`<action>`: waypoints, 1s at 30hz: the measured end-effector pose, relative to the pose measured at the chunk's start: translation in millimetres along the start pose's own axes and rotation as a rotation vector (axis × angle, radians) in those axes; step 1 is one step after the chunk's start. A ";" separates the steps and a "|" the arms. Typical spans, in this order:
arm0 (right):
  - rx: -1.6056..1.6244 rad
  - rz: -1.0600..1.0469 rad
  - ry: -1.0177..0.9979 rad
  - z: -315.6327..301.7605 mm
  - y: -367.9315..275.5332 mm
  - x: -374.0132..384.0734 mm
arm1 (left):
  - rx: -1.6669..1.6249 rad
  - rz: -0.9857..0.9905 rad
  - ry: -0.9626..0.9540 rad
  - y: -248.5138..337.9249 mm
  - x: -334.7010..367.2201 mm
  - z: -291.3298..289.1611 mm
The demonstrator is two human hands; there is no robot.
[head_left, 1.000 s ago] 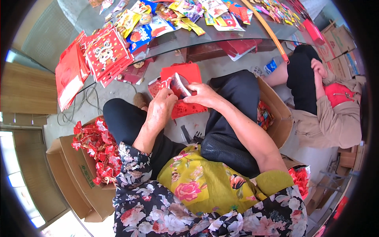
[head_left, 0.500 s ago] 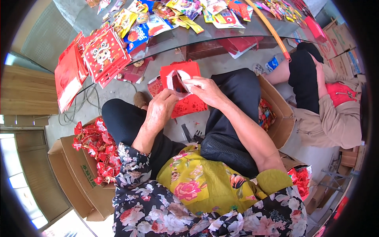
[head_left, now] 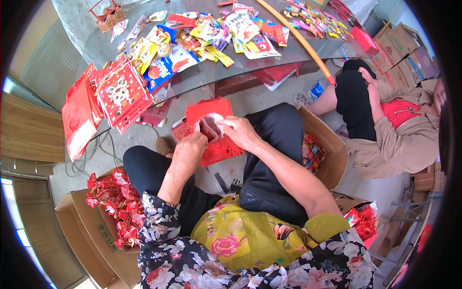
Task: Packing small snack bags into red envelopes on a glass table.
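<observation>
Between my knees is a red paper gift bag (head_left: 222, 151), its mouth spread apart to show a whitish inner edge. My left hand (head_left: 189, 150) pinches the near left side of that edge, its fingers bent and pressed together. Opposite it, my right hand (head_left: 240, 132) grips the right side of the edge between thumb and fingers. What lies deep inside the bag is hard to make out. A patterned red bag or box (head_left: 180, 129) shows partly behind it on the left.
A glass table (head_left: 192, 85) ahead carries snack packets (head_left: 159, 72), candies (head_left: 313, 21), an orange stick (head_left: 298, 38) and stacked red bags (head_left: 122, 94). Cardboard boxes (head_left: 82, 207) (head_left: 332, 159) of red-wrapped sweets flank me. Another person (head_left: 385, 120) sits at the right.
The bag's mouth is spread into a rounder opening, with both hands still on its edge. My view has shifted, so everything sits slightly lower and left. The other person's hands have come together.
</observation>
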State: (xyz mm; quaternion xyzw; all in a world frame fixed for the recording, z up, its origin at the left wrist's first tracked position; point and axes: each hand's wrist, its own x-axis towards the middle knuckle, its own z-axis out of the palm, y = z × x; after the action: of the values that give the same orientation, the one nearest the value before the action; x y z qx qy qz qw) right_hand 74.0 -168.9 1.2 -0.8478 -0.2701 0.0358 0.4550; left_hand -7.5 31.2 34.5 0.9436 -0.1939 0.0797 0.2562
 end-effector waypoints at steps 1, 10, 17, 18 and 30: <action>-0.011 -0.008 0.000 -1.4 -1.7 1.5 | -0.002 0.003 0.013 -0.9 -2.2 1.6; -0.242 -0.306 0.235 -54.2 -9.0 84.7 | -0.003 -0.013 -0.001 -2.0 -4.3 14.9; -0.424 -0.240 0.269 -56.6 -2.2 174.6 | -0.059 -0.058 0.048 -2.0 -2.1 11.2; -0.454 -0.266 0.291 -51.1 -5.0 183.6 | -0.075 -0.074 0.045 -2.4 -2.5 11.0; -0.699 -0.136 0.107 -40.9 -18.2 224.9 | -0.103 -0.102 0.061 -8.3 -0.8 14.8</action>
State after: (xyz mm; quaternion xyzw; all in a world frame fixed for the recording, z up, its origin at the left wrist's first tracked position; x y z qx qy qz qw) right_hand 270.3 -81.4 81.1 -0.9329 -0.2978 -0.1335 0.1525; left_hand -4.1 30.4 17.8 0.9350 -0.1414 0.0854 0.3137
